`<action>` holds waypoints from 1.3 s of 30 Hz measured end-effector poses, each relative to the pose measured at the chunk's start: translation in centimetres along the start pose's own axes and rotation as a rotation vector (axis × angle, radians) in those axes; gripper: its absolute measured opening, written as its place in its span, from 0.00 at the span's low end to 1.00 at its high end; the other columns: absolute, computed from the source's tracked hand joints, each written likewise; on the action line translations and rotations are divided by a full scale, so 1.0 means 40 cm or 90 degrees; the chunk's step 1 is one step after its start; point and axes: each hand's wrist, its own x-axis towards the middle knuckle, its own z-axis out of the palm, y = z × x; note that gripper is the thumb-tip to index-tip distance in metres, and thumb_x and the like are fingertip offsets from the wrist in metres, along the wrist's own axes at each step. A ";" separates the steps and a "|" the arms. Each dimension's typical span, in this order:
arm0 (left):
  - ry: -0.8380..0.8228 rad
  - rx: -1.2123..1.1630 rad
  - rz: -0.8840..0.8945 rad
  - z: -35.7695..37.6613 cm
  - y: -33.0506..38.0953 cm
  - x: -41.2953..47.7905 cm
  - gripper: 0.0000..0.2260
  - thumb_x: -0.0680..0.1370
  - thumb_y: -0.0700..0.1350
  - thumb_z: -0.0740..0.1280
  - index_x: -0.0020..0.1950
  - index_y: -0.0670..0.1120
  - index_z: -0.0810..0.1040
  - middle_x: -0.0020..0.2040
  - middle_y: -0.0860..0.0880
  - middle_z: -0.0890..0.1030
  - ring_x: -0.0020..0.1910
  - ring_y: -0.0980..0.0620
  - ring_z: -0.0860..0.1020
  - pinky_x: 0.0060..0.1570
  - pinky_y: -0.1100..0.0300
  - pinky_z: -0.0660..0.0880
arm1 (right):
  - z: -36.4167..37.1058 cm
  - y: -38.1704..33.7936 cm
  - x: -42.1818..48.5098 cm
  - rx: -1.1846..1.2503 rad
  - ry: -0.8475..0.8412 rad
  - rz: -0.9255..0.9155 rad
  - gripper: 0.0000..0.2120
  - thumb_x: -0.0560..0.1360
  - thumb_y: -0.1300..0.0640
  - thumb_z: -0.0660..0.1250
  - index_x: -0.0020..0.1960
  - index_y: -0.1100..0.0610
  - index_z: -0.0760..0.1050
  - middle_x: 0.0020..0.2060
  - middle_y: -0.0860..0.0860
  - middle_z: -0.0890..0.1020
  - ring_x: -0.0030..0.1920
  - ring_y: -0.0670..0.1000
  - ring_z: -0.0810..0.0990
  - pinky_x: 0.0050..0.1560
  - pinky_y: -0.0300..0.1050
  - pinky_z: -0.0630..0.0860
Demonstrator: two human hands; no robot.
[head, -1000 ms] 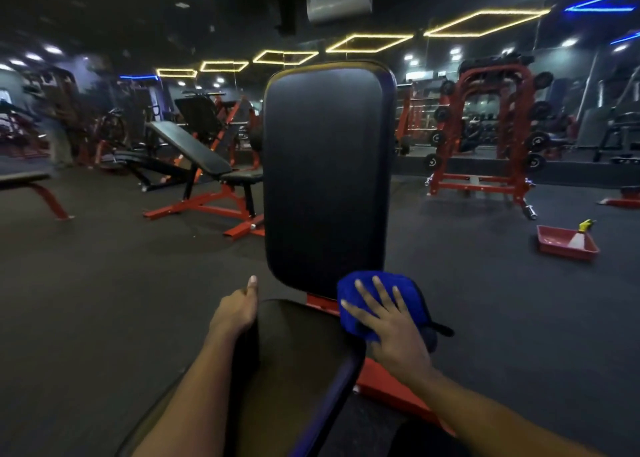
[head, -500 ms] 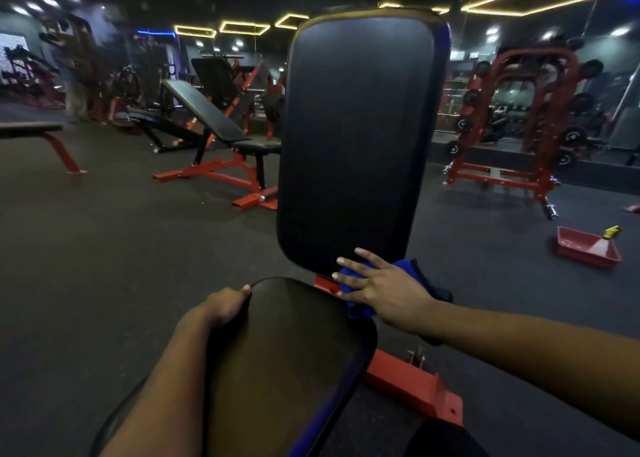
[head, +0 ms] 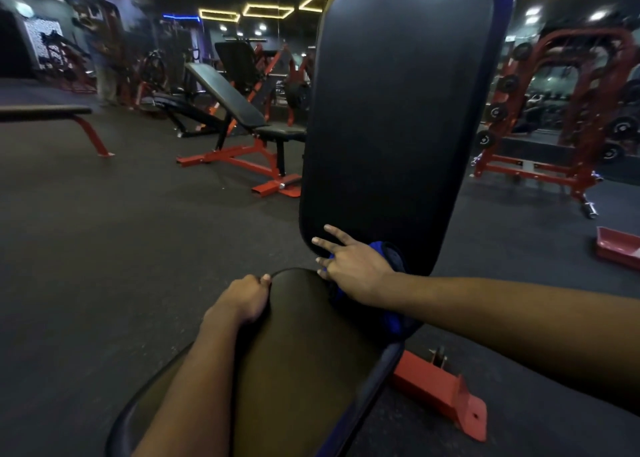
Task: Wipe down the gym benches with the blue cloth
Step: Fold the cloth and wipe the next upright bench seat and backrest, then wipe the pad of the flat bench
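Observation:
A black padded bench fills the middle of the view, its backrest [head: 391, 110] raised upright above the seat pad [head: 298, 359]. My right hand [head: 349, 266] lies with straight, spread fingers over the blue cloth [head: 386, 254], pressing it against the bottom edge of the backrest where it meets the seat. Most of the cloth is hidden under the hand; a dark fold hangs at the seat's right side. My left hand [head: 242, 299] grips the far left edge of the seat pad, fingers curled around it.
The bench's red base foot [head: 446, 394] sticks out at the lower right. A second incline bench [head: 239, 110] on a red frame stands to the left, a flat bench [head: 48, 110] at far left, a red weight rack [head: 568, 103] at right, a red tray [head: 620, 245] on the floor.
My right hand has slid the cloth leftwards along the bottom of the backrest. The view has moved closer to the bench. My left hand keeps its grip on the seat edge.

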 end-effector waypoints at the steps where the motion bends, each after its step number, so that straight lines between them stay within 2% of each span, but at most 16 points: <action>1: 0.001 0.002 -0.001 -0.003 -0.001 0.001 0.26 0.85 0.57 0.49 0.71 0.39 0.70 0.71 0.37 0.71 0.68 0.38 0.72 0.68 0.47 0.68 | -0.003 -0.001 0.015 -0.005 0.005 0.000 0.20 0.83 0.55 0.53 0.72 0.53 0.74 0.72 0.51 0.75 0.81 0.55 0.51 0.71 0.56 0.26; 5: -0.001 0.015 -0.010 -0.001 0.000 -0.005 0.25 0.85 0.58 0.48 0.72 0.42 0.70 0.70 0.38 0.72 0.67 0.39 0.72 0.69 0.43 0.67 | -0.013 0.000 0.050 -0.019 0.005 -0.018 0.20 0.83 0.54 0.53 0.73 0.51 0.72 0.70 0.51 0.76 0.81 0.55 0.53 0.73 0.56 0.28; 8: 0.002 0.023 -0.011 0.001 -0.003 -0.007 0.25 0.85 0.57 0.49 0.71 0.42 0.70 0.70 0.38 0.72 0.67 0.40 0.72 0.68 0.44 0.68 | -0.017 -0.014 0.111 0.009 0.007 -0.007 0.19 0.83 0.54 0.54 0.72 0.50 0.74 0.70 0.51 0.76 0.81 0.53 0.53 0.76 0.57 0.31; 12: 0.010 0.023 0.007 0.003 -0.002 0.004 0.23 0.86 0.56 0.49 0.68 0.42 0.73 0.68 0.39 0.74 0.64 0.41 0.74 0.63 0.49 0.69 | -0.034 -0.041 0.233 0.051 0.014 0.093 0.19 0.83 0.55 0.55 0.70 0.55 0.75 0.76 0.58 0.68 0.81 0.51 0.51 0.77 0.55 0.32; 14: 0.014 0.017 0.018 0.012 -0.014 0.018 0.22 0.85 0.56 0.50 0.66 0.43 0.75 0.66 0.39 0.76 0.63 0.41 0.75 0.62 0.49 0.70 | -0.047 -0.057 0.289 0.086 0.003 0.144 0.18 0.83 0.58 0.54 0.67 0.55 0.77 0.74 0.59 0.71 0.81 0.53 0.52 0.79 0.57 0.35; 17: 0.038 -0.010 0.020 0.017 -0.040 0.039 0.22 0.85 0.56 0.50 0.66 0.44 0.75 0.66 0.40 0.76 0.62 0.42 0.76 0.60 0.49 0.71 | -0.055 -0.074 0.346 0.173 0.090 0.196 0.17 0.82 0.59 0.55 0.65 0.53 0.78 0.70 0.56 0.75 0.80 0.55 0.55 0.79 0.59 0.38; 20: 0.062 -0.032 0.031 0.026 -0.042 0.045 0.19 0.85 0.54 0.51 0.61 0.44 0.76 0.64 0.39 0.77 0.61 0.41 0.77 0.59 0.51 0.72 | -0.030 -0.058 0.334 0.349 0.235 0.207 0.19 0.81 0.57 0.59 0.70 0.51 0.75 0.76 0.54 0.68 0.80 0.56 0.54 0.77 0.56 0.33; 23: 0.141 -0.085 -0.003 0.005 -0.035 -0.009 0.14 0.85 0.52 0.53 0.56 0.47 0.74 0.57 0.38 0.80 0.54 0.39 0.78 0.55 0.49 0.75 | -0.057 -0.037 0.258 0.555 0.358 0.245 0.34 0.70 0.65 0.66 0.74 0.47 0.70 0.78 0.51 0.66 0.81 0.54 0.54 0.78 0.55 0.40; 25: 0.201 -0.137 -0.052 -0.055 -0.020 -0.080 0.13 0.84 0.51 0.53 0.62 0.48 0.73 0.57 0.39 0.80 0.51 0.40 0.79 0.52 0.50 0.76 | -0.109 -0.008 0.205 0.679 0.339 0.272 0.41 0.66 0.69 0.65 0.75 0.42 0.68 0.78 0.48 0.64 0.80 0.51 0.55 0.79 0.54 0.46; 27: 0.240 -0.159 -0.047 -0.162 0.009 -0.149 0.15 0.84 0.48 0.54 0.68 0.49 0.71 0.59 0.41 0.80 0.53 0.42 0.79 0.52 0.50 0.76 | -0.171 0.043 0.184 0.818 0.305 0.290 0.42 0.67 0.70 0.64 0.75 0.39 0.66 0.78 0.48 0.64 0.80 0.50 0.56 0.77 0.53 0.54; 29: 0.252 -0.160 -0.012 -0.269 0.058 -0.201 0.15 0.84 0.44 0.55 0.69 0.50 0.71 0.60 0.42 0.80 0.53 0.45 0.79 0.51 0.52 0.76 | -0.238 0.081 0.157 0.948 0.302 0.273 0.39 0.71 0.69 0.67 0.75 0.39 0.67 0.76 0.50 0.68 0.79 0.50 0.60 0.77 0.47 0.60; 30: 0.249 -0.163 0.005 -0.330 0.088 -0.227 0.16 0.83 0.42 0.56 0.70 0.50 0.71 0.59 0.43 0.81 0.52 0.47 0.79 0.50 0.53 0.75 | -0.289 0.103 0.139 1.018 0.300 0.256 0.36 0.73 0.68 0.69 0.74 0.41 0.68 0.75 0.50 0.70 0.77 0.48 0.63 0.75 0.40 0.61; 32: 0.217 -0.171 0.034 -0.441 0.162 -0.303 0.19 0.82 0.39 0.56 0.72 0.50 0.70 0.60 0.46 0.79 0.56 0.49 0.78 0.53 0.55 0.75 | -0.399 0.150 0.088 1.133 0.273 0.230 0.30 0.76 0.65 0.70 0.74 0.46 0.71 0.71 0.47 0.74 0.74 0.43 0.67 0.71 0.32 0.62; 34: 0.181 -0.162 0.064 -0.558 0.233 -0.395 0.25 0.80 0.35 0.57 0.75 0.52 0.68 0.65 0.49 0.75 0.61 0.50 0.76 0.58 0.59 0.73 | -0.535 0.199 0.044 1.210 0.239 0.216 0.25 0.78 0.62 0.70 0.72 0.49 0.73 0.68 0.45 0.78 0.68 0.41 0.74 0.70 0.35 0.67; 37: 0.139 -0.169 0.072 -0.758 0.319 -0.537 0.35 0.76 0.30 0.58 0.77 0.58 0.64 0.67 0.54 0.70 0.60 0.53 0.74 0.57 0.67 0.69 | -0.755 0.276 -0.003 1.316 0.165 0.198 0.13 0.79 0.59 0.69 0.63 0.55 0.72 0.55 0.48 0.81 0.55 0.44 0.79 0.64 0.48 0.75; 39: 0.128 -0.204 0.086 -0.888 0.357 -0.637 0.38 0.74 0.29 0.60 0.77 0.61 0.62 0.69 0.60 0.68 0.61 0.58 0.73 0.57 0.70 0.70 | -0.904 0.315 -0.028 1.387 0.099 0.186 0.12 0.80 0.57 0.68 0.59 0.57 0.68 0.53 0.52 0.79 0.55 0.49 0.79 0.63 0.55 0.75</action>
